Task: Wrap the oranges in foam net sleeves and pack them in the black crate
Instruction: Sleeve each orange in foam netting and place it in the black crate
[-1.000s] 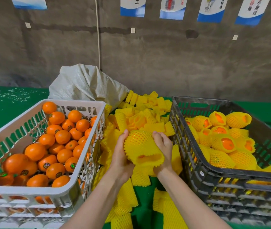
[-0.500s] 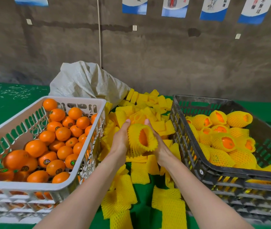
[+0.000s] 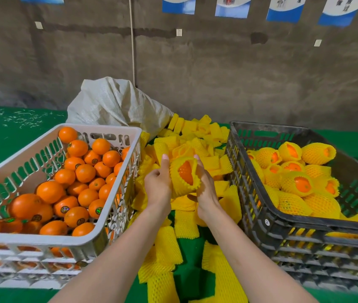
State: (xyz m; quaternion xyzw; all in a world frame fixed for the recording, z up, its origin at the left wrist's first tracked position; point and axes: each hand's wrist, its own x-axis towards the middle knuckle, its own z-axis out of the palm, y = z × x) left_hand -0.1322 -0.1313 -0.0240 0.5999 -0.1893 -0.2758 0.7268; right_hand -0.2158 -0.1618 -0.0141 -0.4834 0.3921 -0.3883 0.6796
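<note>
Both hands, left [image 3: 158, 185] and right [image 3: 206, 190], grasp one orange [image 3: 185, 174] between them. It sits in a yellow foam net sleeve [image 3: 176, 189] with its open end toward the viewer. They hold it over loose sleeves [image 3: 197, 136] on the green tabletop [image 3: 9, 138], between the white crate [image 3: 99, 129] of bare oranges [image 3: 85, 172] and the black crate [image 3: 263, 126] of wrapped oranges [image 3: 317, 153]. A white sack [image 3: 116, 103] lies behind.

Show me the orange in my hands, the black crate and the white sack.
orange [image 3: 185, 174], head view, bare skin in sleeve opening
black crate [image 3: 269, 230], head view, near left corner
white sack [image 3: 116, 103], head view, its middle
</note>
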